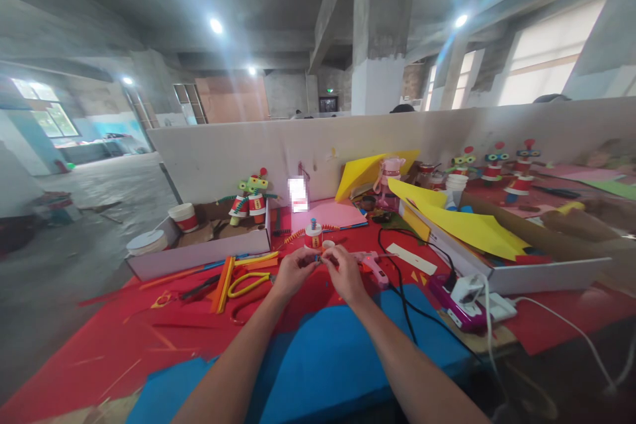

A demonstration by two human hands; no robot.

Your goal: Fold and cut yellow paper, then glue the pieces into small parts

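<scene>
My left hand and my right hand meet over the middle of the table. The fingertips of both pinch a small blue piece, too small to make out well. Just beyond them stands a white and red paper-cup figure with a blue top and coiled paper arms to either side. Beside the right fingers is a small pale cup. A pink glue gun lies right of my right hand. Left of my left hand are yellow-handled scissors and folded orange paper strips.
An open box at left holds finished cup figures. Another box at right contains yellow sheets. Black cables run near a purple power strip. Blue sheets lie under my forearms; a white partition stands behind.
</scene>
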